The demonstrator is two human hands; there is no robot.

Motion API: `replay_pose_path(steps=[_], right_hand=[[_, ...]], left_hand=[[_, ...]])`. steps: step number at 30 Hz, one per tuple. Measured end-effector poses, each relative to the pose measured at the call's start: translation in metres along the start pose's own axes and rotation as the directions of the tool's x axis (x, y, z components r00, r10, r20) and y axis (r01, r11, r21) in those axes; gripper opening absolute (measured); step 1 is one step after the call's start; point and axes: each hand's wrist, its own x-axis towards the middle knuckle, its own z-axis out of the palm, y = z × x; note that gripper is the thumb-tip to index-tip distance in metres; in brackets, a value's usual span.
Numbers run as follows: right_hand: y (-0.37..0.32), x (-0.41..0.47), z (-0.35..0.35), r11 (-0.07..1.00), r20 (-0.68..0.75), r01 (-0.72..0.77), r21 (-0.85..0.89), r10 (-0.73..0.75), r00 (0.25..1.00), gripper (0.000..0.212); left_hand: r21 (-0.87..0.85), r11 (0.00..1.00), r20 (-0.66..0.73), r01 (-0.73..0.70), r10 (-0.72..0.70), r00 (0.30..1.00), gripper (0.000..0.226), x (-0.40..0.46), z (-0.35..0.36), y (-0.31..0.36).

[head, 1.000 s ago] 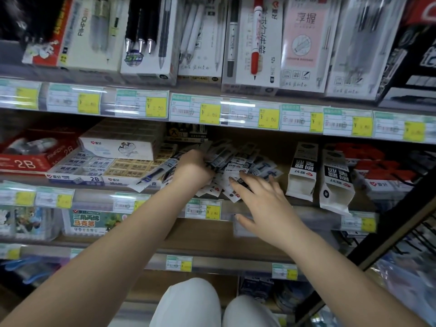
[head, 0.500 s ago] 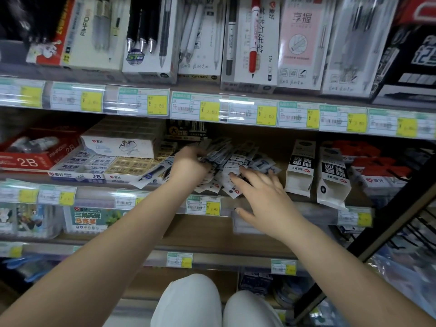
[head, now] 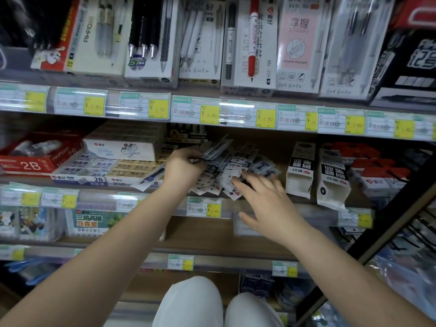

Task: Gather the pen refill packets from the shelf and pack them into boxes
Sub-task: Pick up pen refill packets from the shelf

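A loose heap of pen refill packets (head: 238, 166), white and black with blue prints, lies on the middle shelf. My left hand (head: 182, 167) grips a fanned bunch of packets (head: 215, 149), lifted a little above the heap's left side. My right hand (head: 264, 199) reaches in from the right with fingers spread, their tips on packets at the heap's front edge. Two open white-and-black boxes (head: 300, 171) (head: 332, 178) stand upright just right of the heap, mouths toward me.
Eraser boxes (head: 99, 166) and a red 2B box (head: 35, 156) fill the shelf's left part; red packs (head: 377, 166) sit at the right. Pen boxes (head: 250, 43) line the shelf above. Price-tag rails (head: 212, 113) edge each shelf. My knees (head: 193, 303) are below.
My left hand has lifted its bunch of packets slightly up and left from the heap. My right hand stays on the heap's front, fingers shifting a little.
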Motion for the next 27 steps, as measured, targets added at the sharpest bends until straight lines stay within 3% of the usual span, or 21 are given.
replay_pose_path(steps=[5, 9, 14, 17, 20, 22, 25, 27], right_hand=[[0.0, 0.0, -0.001, 1.0, -0.014, -0.01, 0.017, 0.01, 1.0, 0.071], [0.004, 0.002, -0.006, 0.998, -0.083, -0.058, 0.029, 0.06, 0.995, 0.073], [0.009, 0.009, -0.014, 0.99, -0.243, -0.128, 0.051, 0.137, 0.96, 0.083], [0.013, 0.016, -0.02, 0.988, -0.283, -0.146, 0.048, 0.153, 0.947, 0.089], [0.017, 0.025, -0.028, 0.99, -0.206, -0.139, 0.0, 0.136, 0.969, 0.093], [0.018, 0.029, -0.03, 0.988, -0.148, -0.149, -0.033, 0.143, 0.979, 0.082], [0.016, 0.028, -0.031, 0.989, -0.132, -0.144, -0.035, 0.138, 0.982, 0.027], [0.012, 0.023, -0.03, 0.987, -0.157, -0.157, -0.035, 0.15, 0.976, 0.011]], left_hand=[[-0.008, 0.999, 0.028, -0.039, 0.039, 0.999, 0.024, -0.005, -0.003, 0.002], [0.087, 0.982, 0.091, -0.167, 0.159, 0.983, 0.029, -0.013, -0.012, 0.009], [0.239, 0.868, 0.223, -0.435, 0.387, 0.895, 0.029, -0.026, -0.033, 0.023], [0.249, 0.832, 0.311, -0.496, 0.416, 0.854, 0.028, -0.033, -0.043, 0.031], [0.184, 0.852, 0.409, -0.491, 0.388, 0.826, 0.028, -0.041, -0.053, 0.041], [0.143, 0.87, 0.469, -0.472, 0.361, 0.806, 0.029, -0.046, -0.057, 0.046], [0.129, 0.873, 0.501, -0.471, 0.352, 0.79, 0.03, -0.048, -0.06, 0.05], [0.126, 0.884, 0.488, -0.451, 0.341, 0.804, 0.038, -0.047, -0.061, 0.046]])
